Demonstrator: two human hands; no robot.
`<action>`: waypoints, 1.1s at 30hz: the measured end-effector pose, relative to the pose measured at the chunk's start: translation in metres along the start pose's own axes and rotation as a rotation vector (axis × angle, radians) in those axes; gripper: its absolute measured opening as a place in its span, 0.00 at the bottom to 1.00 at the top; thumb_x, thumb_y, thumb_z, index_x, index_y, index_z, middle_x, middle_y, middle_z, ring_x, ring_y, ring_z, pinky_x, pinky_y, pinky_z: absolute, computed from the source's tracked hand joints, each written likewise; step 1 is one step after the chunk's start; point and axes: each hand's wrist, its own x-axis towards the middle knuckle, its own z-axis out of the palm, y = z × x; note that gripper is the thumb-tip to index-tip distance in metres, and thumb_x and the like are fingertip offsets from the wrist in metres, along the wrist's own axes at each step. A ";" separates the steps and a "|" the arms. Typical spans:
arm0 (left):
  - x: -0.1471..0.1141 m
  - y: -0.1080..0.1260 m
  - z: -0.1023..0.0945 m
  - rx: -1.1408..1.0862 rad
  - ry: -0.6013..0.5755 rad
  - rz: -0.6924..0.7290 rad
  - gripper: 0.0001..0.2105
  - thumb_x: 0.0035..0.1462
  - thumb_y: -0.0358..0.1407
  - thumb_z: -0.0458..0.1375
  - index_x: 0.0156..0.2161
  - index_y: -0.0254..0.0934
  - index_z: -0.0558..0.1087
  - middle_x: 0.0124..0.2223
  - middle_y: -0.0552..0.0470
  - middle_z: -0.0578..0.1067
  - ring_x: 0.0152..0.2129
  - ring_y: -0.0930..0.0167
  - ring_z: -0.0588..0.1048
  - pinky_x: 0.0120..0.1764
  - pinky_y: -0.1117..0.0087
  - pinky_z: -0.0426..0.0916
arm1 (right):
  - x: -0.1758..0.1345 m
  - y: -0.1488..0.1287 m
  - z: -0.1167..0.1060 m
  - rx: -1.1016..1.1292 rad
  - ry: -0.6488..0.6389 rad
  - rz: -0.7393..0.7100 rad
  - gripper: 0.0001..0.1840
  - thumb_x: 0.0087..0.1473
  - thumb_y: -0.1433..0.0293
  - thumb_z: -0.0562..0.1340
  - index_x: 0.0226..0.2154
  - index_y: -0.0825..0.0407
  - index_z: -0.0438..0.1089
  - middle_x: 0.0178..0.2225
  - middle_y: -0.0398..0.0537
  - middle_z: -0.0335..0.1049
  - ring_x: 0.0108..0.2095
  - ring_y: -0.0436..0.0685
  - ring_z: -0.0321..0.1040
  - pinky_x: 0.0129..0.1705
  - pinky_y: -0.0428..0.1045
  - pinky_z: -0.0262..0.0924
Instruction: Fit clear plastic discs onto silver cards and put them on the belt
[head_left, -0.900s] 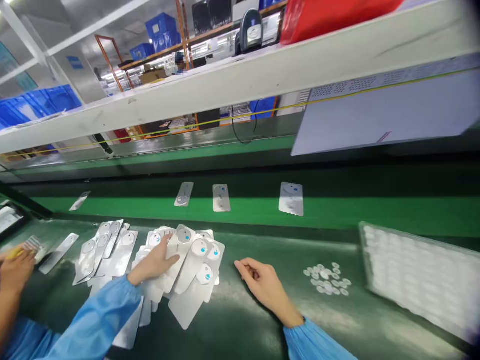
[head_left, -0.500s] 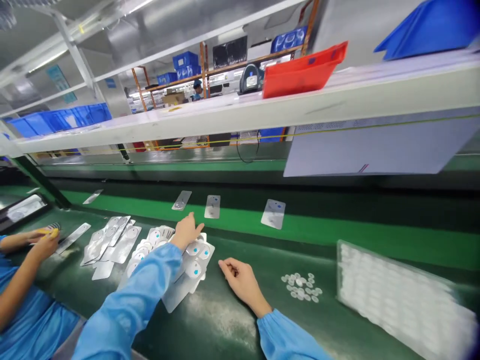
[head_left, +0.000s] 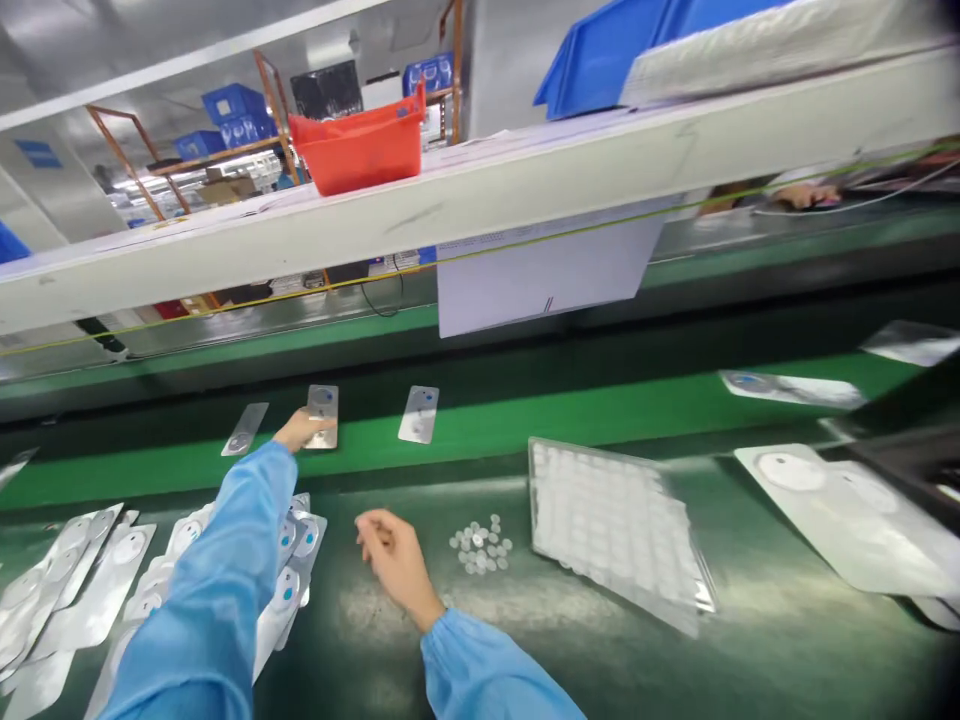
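The head view is showing a dark green tabletop [head_left: 570, 650] with a brighter green conveyor belt [head_left: 585, 415] running along its far edge. A white shelf [head_left: 480, 205] is hanging over the belt, carrying a red bin [head_left: 360, 150] and a blue bin [head_left: 600, 55], and a white sheet [head_left: 540, 275] is dangling from it above the belt. A clear blister tray [head_left: 615, 520] is lying on the tabletop to the right, with a small heap of white discs [head_left: 480, 545] just beside its left edge. Fanned piles of silver cards [head_left: 97, 590] are covering the near left. Further silver cards are sitting on the belt, one [head_left: 418, 414] just right of the reaching arm and one [head_left: 245, 428] just left.

Open tabletop is lying between the discs and the near edge; the belt is bare between the middle card and the far right.

The left hand [head_left: 298, 432] is stretching out over the belt, its fingers touching the lower edge of a silver card [head_left: 323, 414]; whether they are pinching it I cannot tell. The right hand [head_left: 394, 560] is resting loosely curled on the tabletop, holding nothing, near the discs.
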 end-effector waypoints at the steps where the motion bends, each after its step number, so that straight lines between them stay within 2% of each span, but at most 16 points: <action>1: -0.010 -0.003 0.004 -0.056 -0.005 -0.005 0.17 0.66 0.42 0.61 0.55 0.34 0.73 0.54 0.44 0.75 0.46 0.60 0.77 0.47 0.55 0.76 | 0.003 -0.001 -0.004 0.018 0.040 0.012 0.36 0.63 0.39 0.48 0.39 0.53 0.71 0.28 0.49 0.71 0.24 0.53 0.66 0.21 0.46 0.61; 3: -0.040 -0.016 0.018 -0.173 -0.022 -0.037 0.17 0.67 0.43 0.59 0.54 0.34 0.73 0.51 0.44 0.78 0.43 0.62 0.79 0.45 0.58 0.77 | 0.002 -0.002 -0.013 0.031 0.071 0.038 0.35 0.64 0.40 0.46 0.42 0.52 0.70 0.29 0.48 0.70 0.25 0.54 0.66 0.20 0.46 0.62; 5: -0.077 -0.034 0.040 -0.287 -0.046 -0.091 0.18 0.66 0.46 0.58 0.52 0.33 0.74 0.47 0.43 0.81 0.41 0.61 0.81 0.43 0.60 0.78 | -0.012 -0.002 -0.022 0.008 0.038 0.072 0.31 0.65 0.42 0.49 0.35 0.51 0.69 0.24 0.43 0.65 0.22 0.53 0.63 0.20 0.46 0.59; 8: -0.127 -0.050 0.073 -0.619 -0.127 -0.168 0.21 0.57 0.49 0.66 0.48 0.34 0.78 0.48 0.40 0.82 0.46 0.57 0.81 0.48 0.60 0.76 | -0.048 -0.004 -0.032 -0.056 -0.044 0.146 0.27 0.64 0.46 0.56 0.25 0.50 0.64 0.19 0.39 0.58 0.20 0.50 0.57 0.22 0.45 0.53; 10: -0.143 -0.050 0.086 -0.912 -0.140 -0.240 0.22 0.49 0.45 0.72 0.47 0.34 0.79 0.49 0.39 0.82 0.48 0.55 0.81 0.51 0.59 0.75 | -0.072 -0.009 -0.036 -0.149 -0.082 0.188 0.25 0.65 0.50 0.57 0.24 0.50 0.63 0.19 0.38 0.57 0.20 0.50 0.55 0.23 0.46 0.51; 13: -0.145 -0.048 0.093 -1.141 -0.124 -0.369 0.20 0.44 0.40 0.74 0.42 0.35 0.80 0.46 0.41 0.84 0.44 0.56 0.82 0.46 0.61 0.76 | -0.095 -0.018 -0.038 -0.324 -0.098 0.201 0.23 0.68 0.55 0.54 0.25 0.50 0.64 0.18 0.38 0.57 0.19 0.49 0.55 0.24 0.46 0.50; 16: -0.142 -0.049 0.095 -1.155 -0.172 -0.423 0.15 0.43 0.40 0.73 0.36 0.34 0.80 0.38 0.44 0.84 0.36 0.58 0.83 0.40 0.63 0.77 | -0.106 -0.026 -0.038 -0.372 -0.088 0.232 0.22 0.69 0.56 0.53 0.27 0.50 0.67 0.19 0.39 0.62 0.19 0.49 0.58 0.23 0.46 0.52; 19: -0.145 -0.051 0.095 -1.116 -0.236 -0.426 0.15 0.46 0.44 0.72 0.34 0.34 0.79 0.34 0.45 0.84 0.30 0.60 0.83 0.36 0.63 0.77 | -0.112 -0.034 -0.039 -0.375 -0.006 0.258 0.18 0.69 0.58 0.55 0.37 0.52 0.73 0.26 0.45 0.73 0.23 0.51 0.67 0.26 0.45 0.62; 22: -0.150 -0.052 0.095 -1.076 -0.295 -0.399 0.15 0.50 0.46 0.70 0.33 0.35 0.79 0.30 0.48 0.82 0.27 0.63 0.81 0.34 0.64 0.76 | -0.111 -0.046 -0.042 -0.470 0.196 0.128 0.12 0.69 0.64 0.58 0.45 0.53 0.74 0.36 0.51 0.78 0.32 0.54 0.75 0.33 0.47 0.71; 24: -0.152 -0.051 0.094 -1.020 -0.284 -0.334 0.14 0.53 0.45 0.68 0.29 0.35 0.78 0.26 0.51 0.79 0.23 0.67 0.78 0.32 0.68 0.74 | -0.105 -0.053 -0.042 -0.575 0.242 -0.017 0.08 0.67 0.70 0.60 0.46 0.51 0.74 0.38 0.51 0.78 0.36 0.55 0.76 0.36 0.47 0.73; 27: -0.153 -0.049 0.094 -0.916 -0.202 -0.229 0.16 0.57 0.43 0.66 0.24 0.34 0.73 0.23 0.56 0.72 0.20 0.74 0.70 0.26 0.74 0.66 | -0.092 -0.055 -0.042 -0.734 0.141 -0.194 0.13 0.67 0.76 0.60 0.49 0.49 0.75 0.41 0.51 0.77 0.40 0.56 0.77 0.41 0.49 0.74; 29: -0.153 -0.048 0.094 -0.879 -0.184 -0.194 0.15 0.59 0.42 0.65 0.26 0.34 0.73 0.23 0.56 0.72 0.22 0.75 0.69 0.26 0.75 0.64 | -0.085 -0.050 -0.043 -0.826 0.074 -0.257 0.16 0.67 0.77 0.59 0.53 0.49 0.74 0.43 0.52 0.76 0.42 0.57 0.77 0.44 0.51 0.74; 33: -0.153 -0.047 0.093 -0.920 -0.231 -0.166 0.09 0.59 0.39 0.65 0.39 0.34 0.80 0.35 0.52 0.80 0.34 0.68 0.77 0.40 0.71 0.72 | -0.080 -0.043 -0.048 -0.947 0.032 -0.319 0.17 0.65 0.80 0.61 0.54 0.52 0.74 0.41 0.52 0.76 0.38 0.55 0.77 0.41 0.50 0.74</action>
